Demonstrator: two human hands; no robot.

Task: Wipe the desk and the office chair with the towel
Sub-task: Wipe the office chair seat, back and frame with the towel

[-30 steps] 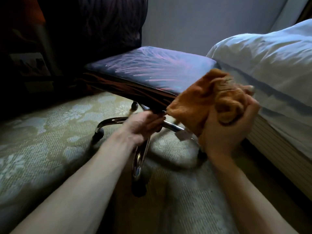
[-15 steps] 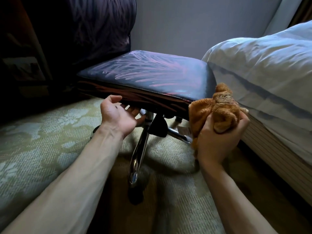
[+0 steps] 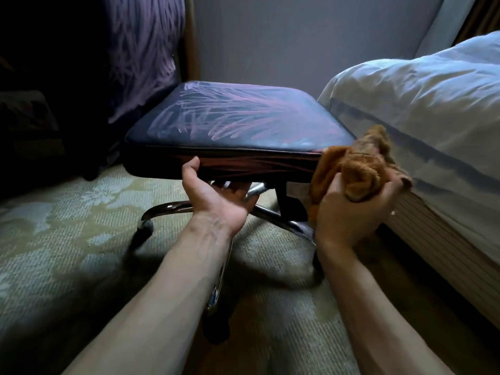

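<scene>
Seat of the office chair (image 3: 238, 120), seen low from the front, serves as the landmark. Your left grip (image 3: 213, 196) lies palm-up at the seat's front edge, released: the thumb rests against the front face and the fingers reach straight beneath the underside. Your right grip (image 3: 349, 212) is clenched round the bunched orange towel (image 3: 359, 163), held just beside the seat's front right corner. Below the seat the chrome base (image 3: 173, 209) spreads over the patterned carpet (image 3: 54, 226). Right of the seat stands the bed (image 3: 419, 104).
</scene>
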